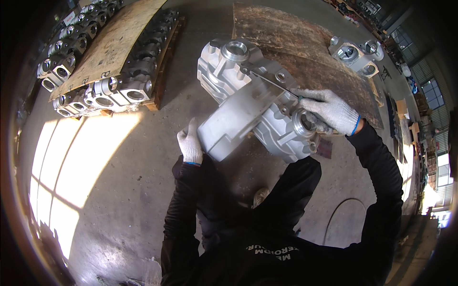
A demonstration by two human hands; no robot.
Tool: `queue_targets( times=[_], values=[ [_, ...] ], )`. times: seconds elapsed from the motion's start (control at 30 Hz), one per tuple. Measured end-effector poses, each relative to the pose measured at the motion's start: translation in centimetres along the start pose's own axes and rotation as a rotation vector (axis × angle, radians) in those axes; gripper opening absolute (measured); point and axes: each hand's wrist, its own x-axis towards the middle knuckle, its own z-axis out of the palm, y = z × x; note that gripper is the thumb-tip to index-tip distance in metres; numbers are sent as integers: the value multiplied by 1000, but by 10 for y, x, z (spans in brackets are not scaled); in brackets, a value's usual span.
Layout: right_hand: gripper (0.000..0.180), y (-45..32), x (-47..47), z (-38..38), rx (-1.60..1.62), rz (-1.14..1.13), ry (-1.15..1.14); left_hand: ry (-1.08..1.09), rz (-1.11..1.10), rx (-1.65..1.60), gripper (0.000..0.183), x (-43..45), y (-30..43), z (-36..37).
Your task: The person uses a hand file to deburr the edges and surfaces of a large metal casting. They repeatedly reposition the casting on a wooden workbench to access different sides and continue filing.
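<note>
A large cast metal housing (229, 123), silver-grey with machined round bores, lies before me above my knees. My left hand (189, 144), in a white knit glove, grips its near left end, the thumb pointing up along the edge. In my right hand (329, 109), gloved likewise, is a slim hand tool (273, 84) with a thin metal shaft and a bit of green handle showing. The shaft slants across the housing, its tip close to a small hole near the upper bore (235, 50). The right hand's lower fingers are beside the right-hand bore (304, 121).
A worn wooden board (286, 39) extends beyond the housing, with another casting (352, 57) at its right. On the left, a wooden pallet (154, 102) bears several castings beneath a plywood sheet (111, 43). A thin hose or cable (331, 216) curves over the concrete floor (121, 171).
</note>
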Motion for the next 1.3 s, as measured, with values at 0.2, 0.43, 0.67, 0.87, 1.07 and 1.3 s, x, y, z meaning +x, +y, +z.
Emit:
queue_targets(
  times=[0.2,0.43,0.67,0.87,1.07,1.3],
  values=[
    [51,7,-1,16,-25,-46,79,4,1,0,36,3,-3,4],
    [50,-2,-10,18,-34,-33,62,-26,2,-6,38,1,-1,-1],
    [47,-16,14,14,-161,-175,178,-20,2,30,39,0,1,-4],
    [67,-62,86,-20,-503,-246,247,-19,3,-21,48,-6,7,-1],
    [49,-91,174,-44,-642,-416,326,-31,37,72,52,-5,-1,4],
    [31,-136,199,-60,-571,-375,237,-105,21,120,55,-10,9,-2]
  ],
)
